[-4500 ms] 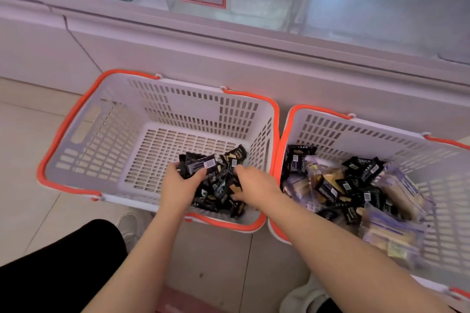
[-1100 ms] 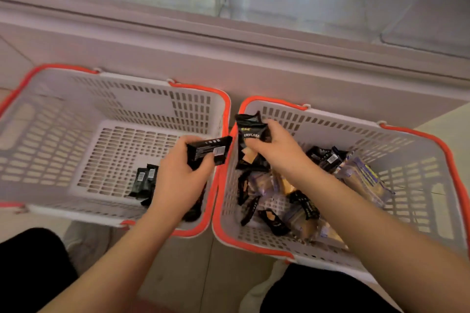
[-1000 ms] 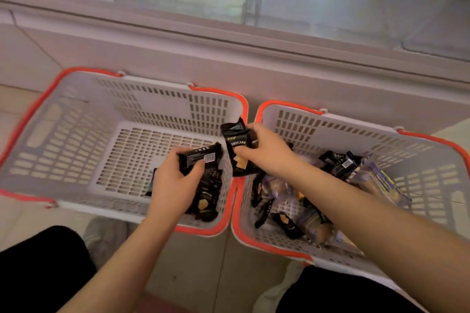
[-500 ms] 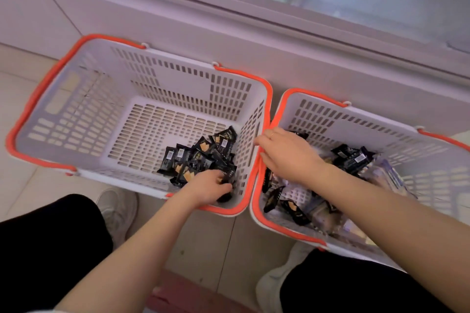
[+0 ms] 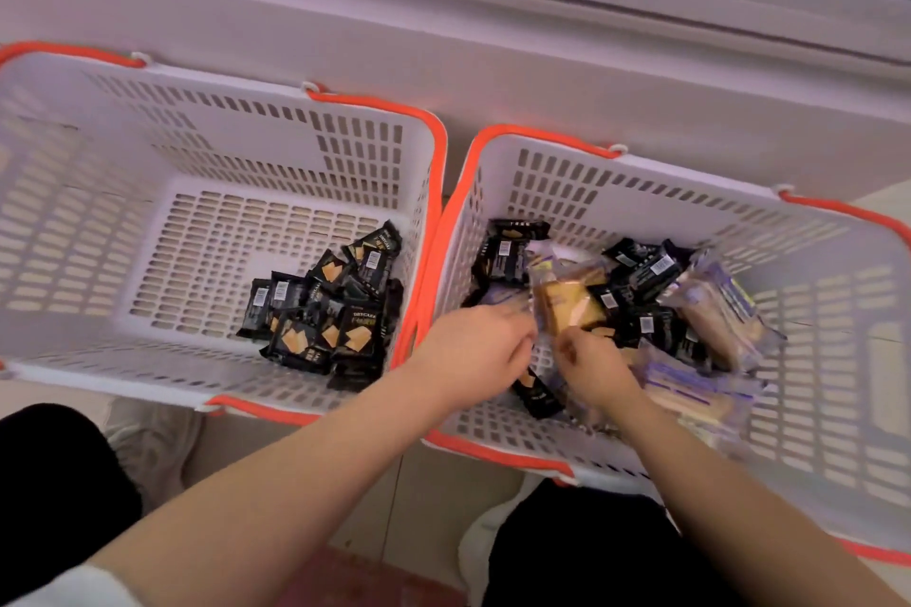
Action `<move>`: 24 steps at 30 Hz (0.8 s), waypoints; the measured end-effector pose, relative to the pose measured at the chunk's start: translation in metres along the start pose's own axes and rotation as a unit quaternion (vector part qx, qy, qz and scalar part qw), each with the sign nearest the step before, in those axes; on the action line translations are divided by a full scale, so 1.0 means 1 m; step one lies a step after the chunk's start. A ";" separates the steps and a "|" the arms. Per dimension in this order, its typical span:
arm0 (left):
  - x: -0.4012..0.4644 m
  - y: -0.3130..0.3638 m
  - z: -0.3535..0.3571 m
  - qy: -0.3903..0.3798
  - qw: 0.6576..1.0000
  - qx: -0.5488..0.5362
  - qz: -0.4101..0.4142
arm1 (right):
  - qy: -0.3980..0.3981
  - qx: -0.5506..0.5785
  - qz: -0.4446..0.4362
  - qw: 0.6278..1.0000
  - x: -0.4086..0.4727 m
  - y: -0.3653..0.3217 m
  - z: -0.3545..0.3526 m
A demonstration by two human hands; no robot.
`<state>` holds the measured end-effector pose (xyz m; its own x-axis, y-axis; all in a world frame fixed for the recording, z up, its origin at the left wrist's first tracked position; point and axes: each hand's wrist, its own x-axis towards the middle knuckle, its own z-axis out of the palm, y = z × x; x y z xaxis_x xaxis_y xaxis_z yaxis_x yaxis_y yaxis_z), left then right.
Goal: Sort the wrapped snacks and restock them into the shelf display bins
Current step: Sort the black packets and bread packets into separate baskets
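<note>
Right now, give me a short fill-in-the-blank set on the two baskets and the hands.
1. Both hands, left hand and right hand, reach into the ____ white slotted basket.
2. The left white slotted basket holds only ____ wrapped snacks.
3. Both baskets have ____ rims.

Missing words: right; black; orange

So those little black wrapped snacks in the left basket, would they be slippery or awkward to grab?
Probably light and easy to pinch: the black packets are small, flat pouches with crimped ends. Their film looks glossy, so a loose handful might slide apart. They lie heaped in one corner of the left basket, so pushing would likely shuffle them, not roll them.
</note>
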<state>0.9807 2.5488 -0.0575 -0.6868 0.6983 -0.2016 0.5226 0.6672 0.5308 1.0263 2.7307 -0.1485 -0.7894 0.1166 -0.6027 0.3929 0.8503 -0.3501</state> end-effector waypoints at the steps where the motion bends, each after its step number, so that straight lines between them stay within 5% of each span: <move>1: 0.012 0.001 0.010 -0.033 0.999 0.033 -0.025 | -0.032 -0.007 -0.003 0.999 0.004 0.004 0.009; 6: 0.045 -0.006 0.063 -0.226 0.950 0.155 -0.147 | -0.155 -0.071 0.019 0.985 0.028 0.009 0.050; 11: 0.053 -0.019 0.109 -0.339 0.901 0.168 -0.214 | -0.162 -0.146 0.009 0.976 0.042 0.003 0.061; 18: 0.067 -0.035 0.132 -0.344 0.889 0.195 -0.230 | -0.139 0.037 0.033 0.989 0.034 0.007 0.017; 24: 0.071 -0.038 0.126 -0.306 0.902 0.159 -0.259 | -0.016 -0.159 -0.072 0.984 0.029 0.031 -0.037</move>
<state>0.9757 2.6062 -0.1955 -0.5236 0.2193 -0.8233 0.3979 0.9174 -0.0087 0.9983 2.7797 -0.1501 -0.8086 -0.0289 -0.5876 0.1061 0.9752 -0.1940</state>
